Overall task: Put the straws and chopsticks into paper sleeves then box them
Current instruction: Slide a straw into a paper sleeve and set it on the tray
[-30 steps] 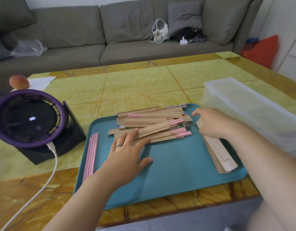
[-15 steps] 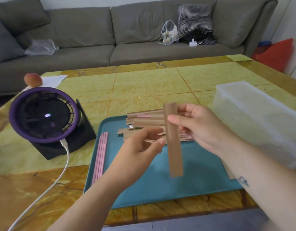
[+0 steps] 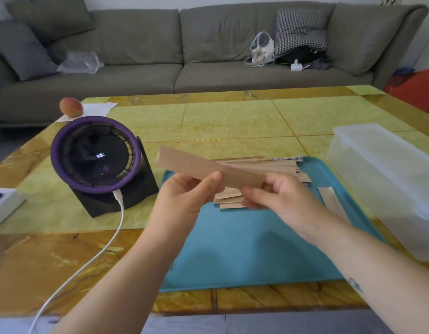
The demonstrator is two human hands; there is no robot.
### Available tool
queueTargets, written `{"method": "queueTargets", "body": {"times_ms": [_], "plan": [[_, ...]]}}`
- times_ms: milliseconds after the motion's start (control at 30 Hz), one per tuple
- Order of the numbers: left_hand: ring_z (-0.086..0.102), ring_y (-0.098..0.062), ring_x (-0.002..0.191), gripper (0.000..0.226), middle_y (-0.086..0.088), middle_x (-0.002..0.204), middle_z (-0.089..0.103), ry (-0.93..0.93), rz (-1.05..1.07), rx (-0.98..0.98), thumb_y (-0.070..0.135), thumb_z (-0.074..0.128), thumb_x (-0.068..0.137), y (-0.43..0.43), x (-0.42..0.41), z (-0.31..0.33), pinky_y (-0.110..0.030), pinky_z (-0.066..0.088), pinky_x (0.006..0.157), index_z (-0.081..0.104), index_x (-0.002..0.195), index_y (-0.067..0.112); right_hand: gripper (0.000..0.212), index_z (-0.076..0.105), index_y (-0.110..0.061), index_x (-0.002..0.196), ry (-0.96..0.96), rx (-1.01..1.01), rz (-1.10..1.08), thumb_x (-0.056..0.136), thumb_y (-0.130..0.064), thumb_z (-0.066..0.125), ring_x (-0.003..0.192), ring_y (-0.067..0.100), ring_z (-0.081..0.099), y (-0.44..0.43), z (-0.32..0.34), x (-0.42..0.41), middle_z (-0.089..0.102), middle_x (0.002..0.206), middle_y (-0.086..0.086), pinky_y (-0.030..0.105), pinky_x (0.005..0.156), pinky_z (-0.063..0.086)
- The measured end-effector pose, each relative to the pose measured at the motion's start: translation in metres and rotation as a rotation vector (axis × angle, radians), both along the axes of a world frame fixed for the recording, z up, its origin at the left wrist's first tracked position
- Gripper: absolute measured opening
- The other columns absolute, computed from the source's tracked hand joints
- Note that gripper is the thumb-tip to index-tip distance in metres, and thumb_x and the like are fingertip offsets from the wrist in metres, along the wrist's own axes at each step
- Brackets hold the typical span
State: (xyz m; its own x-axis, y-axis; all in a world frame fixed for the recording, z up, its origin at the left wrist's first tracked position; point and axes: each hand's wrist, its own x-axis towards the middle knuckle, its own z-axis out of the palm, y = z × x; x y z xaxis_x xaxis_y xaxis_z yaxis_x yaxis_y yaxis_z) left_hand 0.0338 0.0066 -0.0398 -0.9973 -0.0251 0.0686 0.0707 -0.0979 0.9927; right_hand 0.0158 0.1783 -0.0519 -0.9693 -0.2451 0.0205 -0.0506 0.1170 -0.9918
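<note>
Both hands hold one brown paper sleeve (image 3: 199,166) above the teal tray (image 3: 245,249). It lies nearly level, its free end pointing left. My left hand (image 3: 184,201) pinches its middle with the thumb on top. My right hand (image 3: 278,201) grips its right end. Behind the hands a pile of filled brown sleeves (image 3: 264,167) rests on the tray, partly hidden. More flat sleeves (image 3: 329,201) lie at the tray's right side. A translucent plastic box (image 3: 387,179) stands on the table to the right of the tray. The pink straws are hidden by my left arm.
A purple-rimmed desk fan (image 3: 95,155) on a black base stands left of the tray, its white cable (image 3: 95,256) trailing to the table's front edge. A peach (image 3: 70,106) on white paper sits at the far left. A grey sofa runs behind the table.
My right hand lifted one sleeve off the tray and swung it from upright to nearly level. My left hand came up off the tray and took hold of its middle.
</note>
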Motion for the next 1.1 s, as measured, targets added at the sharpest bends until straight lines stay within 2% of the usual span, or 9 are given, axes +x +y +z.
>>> {"method": "queueTargets", "body": {"times_ms": [167,267,367,467,533,767,833,933,1100], "plan": [[0.068,-0.010,0.075,0.023,0.004,0.077,0.071,0.000,-0.064,0.264,0.038,0.059,0.080,-0.041,-0.003,0.022,-0.028,0.054,0.079,0.066,0.088,0.018,0.009,0.063,-0.012,0.083,-0.039,-0.320,-0.158,0.084,-0.011,0.055,0.061,0.010,0.055,0.016,0.015,-0.018,0.064,0.063,-0.003,0.018,0.058,0.049],[0.068,-0.011,0.077,0.035,0.004,0.081,0.071,-0.027,0.019,0.254,0.046,0.043,0.085,-0.067,-0.009,0.031,-0.030,0.053,0.079,0.067,0.092,0.021,0.017,0.062,-0.010,0.082,0.066,-0.165,-0.100,0.091,-0.008,0.049,0.067,0.015,0.056,0.013,0.029,-0.021,0.065,0.065,-0.004,0.015,0.059,0.049],[0.069,-0.008,0.084,0.037,0.006,0.092,0.073,-0.035,0.030,-0.023,0.049,0.041,0.089,-0.081,0.000,0.035,-0.031,0.049,0.078,0.069,0.099,0.028,0.018,0.065,-0.007,0.090,0.102,0.180,0.080,0.095,-0.009,0.047,0.067,0.008,0.062,-0.012,0.042,-0.019,0.069,0.080,0.003,0.008,0.055,0.045],[0.064,0.006,0.083,0.026,0.019,0.095,0.069,0.060,-0.119,-0.636,0.047,0.050,0.090,-0.084,0.019,0.030,-0.018,0.051,0.069,0.060,0.112,0.038,0.020,0.067,-0.013,0.100,0.215,0.455,0.248,0.096,-0.021,0.049,0.085,0.018,0.065,-0.047,0.048,-0.022,0.069,0.096,0.011,0.038,0.082,0.052],[0.064,0.004,0.077,0.015,0.018,0.090,0.069,0.076,-0.160,-0.799,0.040,0.052,0.093,-0.079,0.024,0.026,-0.027,0.055,0.074,0.060,0.105,0.037,0.020,0.066,-0.014,0.094,0.280,0.509,0.286,0.094,-0.025,0.050,0.083,0.012,0.061,-0.069,0.052,-0.024,0.068,0.086,0.002,0.039,0.084,0.048],[0.052,-0.007,0.053,0.020,0.010,0.059,0.056,0.125,0.136,-0.370,0.023,0.043,0.099,-0.099,0.020,0.034,-0.031,0.048,0.060,0.062,0.095,0.030,0.020,0.061,-0.016,0.094,0.257,0.347,0.154,0.095,-0.030,0.047,0.078,0.012,0.061,-0.122,0.060,-0.037,0.065,0.084,-0.002,0.028,0.076,0.052],[0.051,-0.007,0.051,0.020,0.009,0.059,0.055,0.167,0.226,-0.281,0.022,0.043,0.100,-0.103,0.019,0.036,-0.025,0.046,0.056,0.061,0.096,0.027,0.011,0.058,-0.022,0.091,0.193,0.609,0.188,0.092,-0.032,0.053,0.079,0.016,0.059,-0.131,0.040,-0.045,0.060,0.085,-0.003,0.034,0.073,0.053],[0.050,-0.006,0.051,0.020,0.009,0.060,0.055,0.208,0.264,-0.248,0.023,0.041,0.100,-0.105,0.021,0.039,-0.021,0.045,0.054,0.061,0.095,0.026,0.030,0.053,-0.013,0.110,0.264,1.069,0.295,0.087,-0.032,0.060,0.081,0.014,0.048,-0.146,0.008,-0.044,0.051,0.086,-0.004,0.013,0.057,0.036],[0.052,-0.007,0.053,0.020,0.008,0.062,0.056,0.218,0.249,-0.201,0.024,0.042,0.100,-0.111,0.026,0.040,-0.019,0.047,0.057,0.061,0.096,0.025,0.034,0.043,-0.009,0.119,0.128,1.228,0.294,0.088,-0.018,0.053,0.067,0.017,0.051,-0.164,0.002,-0.046,0.049,0.079,0.000,0.016,0.046,0.034]]}}
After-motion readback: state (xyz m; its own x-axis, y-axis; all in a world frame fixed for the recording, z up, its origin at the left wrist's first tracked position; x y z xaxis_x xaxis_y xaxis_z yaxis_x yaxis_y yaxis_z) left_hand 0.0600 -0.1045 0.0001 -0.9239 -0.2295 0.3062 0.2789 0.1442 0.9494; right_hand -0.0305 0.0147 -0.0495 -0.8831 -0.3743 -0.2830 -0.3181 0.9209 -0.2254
